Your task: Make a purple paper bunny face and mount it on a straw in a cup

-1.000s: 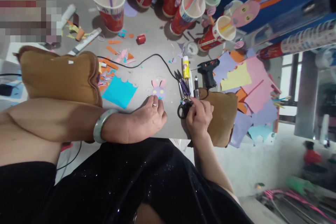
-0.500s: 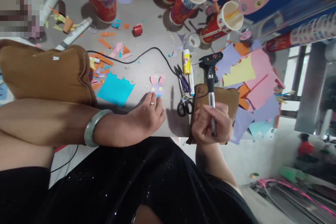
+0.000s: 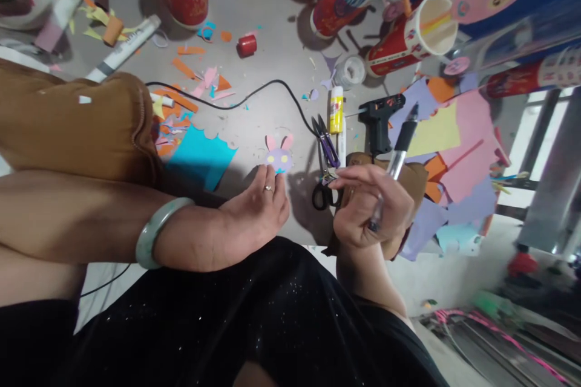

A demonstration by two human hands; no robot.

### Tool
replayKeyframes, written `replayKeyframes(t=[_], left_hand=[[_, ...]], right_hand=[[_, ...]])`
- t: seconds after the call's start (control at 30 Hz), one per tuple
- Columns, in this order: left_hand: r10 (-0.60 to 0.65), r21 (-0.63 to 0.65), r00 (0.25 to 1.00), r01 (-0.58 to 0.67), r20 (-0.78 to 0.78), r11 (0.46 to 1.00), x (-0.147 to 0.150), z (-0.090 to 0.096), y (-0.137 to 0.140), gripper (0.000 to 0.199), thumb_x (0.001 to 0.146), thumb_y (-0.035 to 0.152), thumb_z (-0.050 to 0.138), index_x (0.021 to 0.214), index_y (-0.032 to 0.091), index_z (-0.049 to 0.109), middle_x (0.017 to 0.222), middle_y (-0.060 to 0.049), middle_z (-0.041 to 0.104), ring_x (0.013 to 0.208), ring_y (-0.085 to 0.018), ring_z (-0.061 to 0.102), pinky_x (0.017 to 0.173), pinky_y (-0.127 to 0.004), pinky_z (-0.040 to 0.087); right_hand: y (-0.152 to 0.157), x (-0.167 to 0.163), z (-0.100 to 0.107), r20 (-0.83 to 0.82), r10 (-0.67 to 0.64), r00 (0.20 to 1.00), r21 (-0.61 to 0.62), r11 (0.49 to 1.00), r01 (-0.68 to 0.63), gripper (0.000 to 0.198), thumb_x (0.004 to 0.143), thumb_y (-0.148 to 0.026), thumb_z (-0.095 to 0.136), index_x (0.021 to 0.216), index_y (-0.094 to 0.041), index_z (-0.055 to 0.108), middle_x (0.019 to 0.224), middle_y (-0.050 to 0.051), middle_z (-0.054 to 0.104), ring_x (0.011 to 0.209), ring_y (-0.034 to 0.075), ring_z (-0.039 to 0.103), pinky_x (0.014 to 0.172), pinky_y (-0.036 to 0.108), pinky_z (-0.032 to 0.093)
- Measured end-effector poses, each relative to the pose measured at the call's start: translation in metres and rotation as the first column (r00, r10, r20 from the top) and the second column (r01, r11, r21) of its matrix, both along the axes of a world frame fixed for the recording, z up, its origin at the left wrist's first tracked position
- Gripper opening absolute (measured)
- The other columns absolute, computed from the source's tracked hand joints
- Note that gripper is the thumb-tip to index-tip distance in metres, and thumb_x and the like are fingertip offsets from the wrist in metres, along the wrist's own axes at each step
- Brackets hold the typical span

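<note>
A paper rabbit face [image 3: 279, 159] could slide or crease if the left hand [image 3: 252, 217], its fingertips at only the lower edge, shifts; the right hand [image 3: 374, 202] might knock the black-handled scissors [image 3: 321, 196] just beside it if swung inward. The left hand lies palm down, fingers bent together, the rabbit just beyond them on the worktop [image 3: 276, 63]. The right, raised over a brown cushion [image 3: 416, 175], grips a pen [image 3: 403, 142], dark end pointing forward.

1. Left forearm [image 3: 102, 221]: extended crosswise from left.
2. Left hand [image 3: 247, 217]: back upward, fingers [image 3: 269, 180] bent downward.
3. Right forearm [image 3: 370, 281]: angled upward.
4. Right hand [image 3: 374, 205]: raised, fingers curled in grip.
</note>
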State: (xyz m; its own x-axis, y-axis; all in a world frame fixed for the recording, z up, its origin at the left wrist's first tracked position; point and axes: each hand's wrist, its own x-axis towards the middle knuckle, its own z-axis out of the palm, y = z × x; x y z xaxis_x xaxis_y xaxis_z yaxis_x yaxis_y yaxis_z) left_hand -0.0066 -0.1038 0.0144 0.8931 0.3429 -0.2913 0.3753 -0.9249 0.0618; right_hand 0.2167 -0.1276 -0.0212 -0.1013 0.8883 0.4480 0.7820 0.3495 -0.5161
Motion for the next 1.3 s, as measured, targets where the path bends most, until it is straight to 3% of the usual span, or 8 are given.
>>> replayKeyframes(t=[0.1,0.4,0.63,0.77,0.93,1.17,1.2,1.3], left_hand=[[0.0,0.007,0.999,0.0,0.035,1.0,-0.001,-0.001,0.0,0.045,0.102,0.013,0.045,0.142,0.007,0.065,0.149,-0.028,0.062,0.135,-0.045,0.063,0.111,-0.063,0.049],[-0.013,0.003,1.0,0.013,-0.003,1.0,0.004,0.006,0.007,0.042,0.103,0.014,0.045,0.136,0.007,0.069,0.146,-0.028,0.063,0.133,-0.044,0.065,0.108,-0.06,0.053],[-0.033,0.028,0.999,0.034,-0.004,0.999,0.0,0.006,0.008,0.042,0.101,0.01,0.047,0.138,0.007,0.066,0.148,-0.029,0.062,0.134,-0.044,0.065,0.106,-0.059,0.055],[-0.021,0.022,0.999,0.021,0.035,1.0,-0.003,-0.001,0.006,0.04,0.1,0.01,0.05,0.136,0.007,0.066,0.147,-0.029,0.063,0.134,-0.045,0.064,0.106,-0.06,0.052],[0.006,0.106,1.0,-0.009,0.029,0.994,-0.003,-0.013,-0.001,0.044,0.099,0.008,0.047,0.139,0.01,0.064,0.149,-0.027,0.062,0.137,-0.044,0.062,0.112,-0.06,0.047],[0.006,0.099,0.999,-0.01,0.04,0.995,-0.003,-0.019,-0.004,0.046,0.098,0.011,0.051,0.142,0.008,0.064,0.15,-0.03,0.06,0.137,-0.048,0.06,0.11,-0.061,0.047],[0.019,0.093,0.998,-0.024,0.053,0.995,-0.003,-0.021,-0.004,0.046,0.098,0.01,0.05,0.142,0.008,0.064,0.15,-0.03,0.06,0.137,-0.047,0.06,0.11,-0.061,0.047],[0.053,0.067,0.996,-0.058,0.071,0.996,-0.002,-0.024,-0.005,0.047,0.097,0.008,0.049,0.142,0.01,0.065,0.15,-0.029,0.06,0.138,-0.047,0.059,0.108,-0.062,0.048]], right_hand=[[0.002,0.012,0.01,0.139,-0.014,0.99,0.031,0.999,0.01,0.025,0.098,-0.024,0.062,0.121,-0.032,0.062,0.097,0.0,0.079,0.08,0.022,0.073,0.083,0.045,0.052],[-0.003,0.022,0.006,0.352,0.022,0.936,-0.195,0.979,0.051,0.011,0.091,-0.022,0.071,0.101,-0.025,0.066,0.092,0.002,0.079,0.086,0.024,0.069,0.085,0.043,0.045],[-0.015,0.025,0.005,-0.003,-0.168,0.986,-0.146,0.975,0.166,0.011,0.089,-0.018,0.075,0.093,-0.025,0.068,0.088,0.001,0.076,0.083,0.021,0.072,0.08,0.04,0.055],[-0.025,0.027,0.008,-0.336,-0.275,0.901,-0.141,0.96,0.24,0.02,0.084,-0.02,0.082,0.091,-0.025,0.064,0.086,-0.001,0.071,0.083,0.02,0.075,0.077,0.038,0.06],[-0.03,0.025,0.008,-0.431,-0.39,0.814,-0.184,0.921,0.344,0.03,0.079,-0.028,0.088,0.09,-0.025,0.061,0.085,0.001,0.075,0.072,0.019,0.073,0.063,0.035,0.06],[-0.06,0.064,0.052,-0.415,-0.151,0.897,-0.281,0.959,0.031,0.027,0.079,-0.015,0.086,0.089,-0.027,0.064,0.08,-0.001,0.074,0.071,0.017,0.075,0.061,0.029,0.063],[-0.068,0.074,0.067,-0.365,-0.045,0.93,-0.376,0.921,-0.103,0.025,0.08,-0.014,0.085,0.088,-0.026,0.065,0.08,-0.001,0.076,0.067,0.017,0.075,0.056,0.027,0.062],[-0.092,0.096,0.109,-0.296,0.299,0.907,-0.696,0.582,-0.419,0.029,0.077,-0.015,0.086,0.096,-0.029,0.07,0.078,-0.002,0.078,0.046,0.014,0.066,0.04,0.026,0.056]])
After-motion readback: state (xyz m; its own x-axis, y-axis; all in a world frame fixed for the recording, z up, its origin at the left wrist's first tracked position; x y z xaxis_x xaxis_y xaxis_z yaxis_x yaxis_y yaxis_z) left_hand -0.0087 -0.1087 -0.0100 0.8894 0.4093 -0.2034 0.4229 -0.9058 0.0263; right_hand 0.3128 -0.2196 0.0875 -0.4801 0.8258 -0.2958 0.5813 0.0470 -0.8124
